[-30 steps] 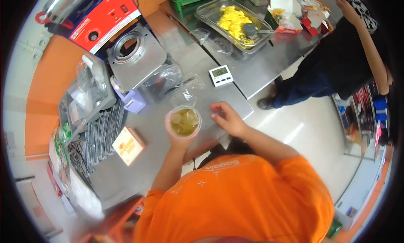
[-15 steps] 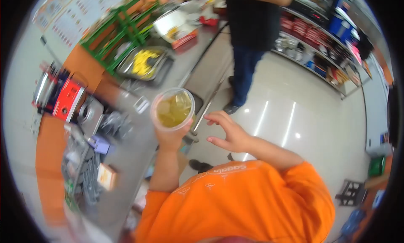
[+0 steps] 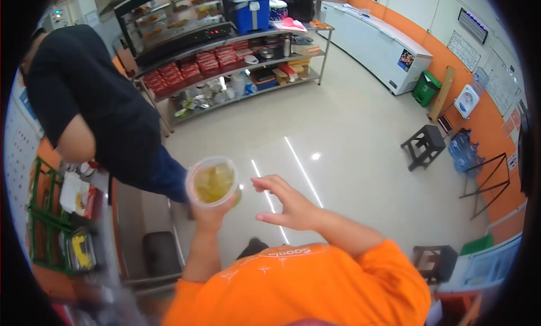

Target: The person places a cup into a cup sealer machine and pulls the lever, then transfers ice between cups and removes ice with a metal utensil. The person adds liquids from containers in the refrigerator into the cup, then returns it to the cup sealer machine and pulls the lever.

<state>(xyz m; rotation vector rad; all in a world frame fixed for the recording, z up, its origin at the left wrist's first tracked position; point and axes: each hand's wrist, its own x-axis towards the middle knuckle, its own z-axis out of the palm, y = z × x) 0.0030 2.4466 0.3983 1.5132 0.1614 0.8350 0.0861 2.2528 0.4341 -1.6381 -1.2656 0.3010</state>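
Observation:
A clear plastic cup [image 3: 213, 184] with a yellow-green drink and what look like ice pieces is held upright in front of my chest. My left hand [image 3: 209, 214] is wrapped round its lower side, partly hidden beneath the rim. To the right of the cup, my right hand [image 3: 286, 206] hovers in the air, thumb and fingers apart and nothing between them. It does not touch the cup.
A person in a dark shirt [image 3: 96, 100] stands close at the left, by the steel counter. Ahead is a metal shelf [image 3: 236, 103] with red packs and a blue cooler [image 3: 251, 13]. A white chest freezer [image 3: 372, 47] and black stools [image 3: 424, 145] stand at the right.
My view has swung right, from the counter toward the open floor, shelf and freezer. The cup stays in my left hand and my right hand stays apart from it.

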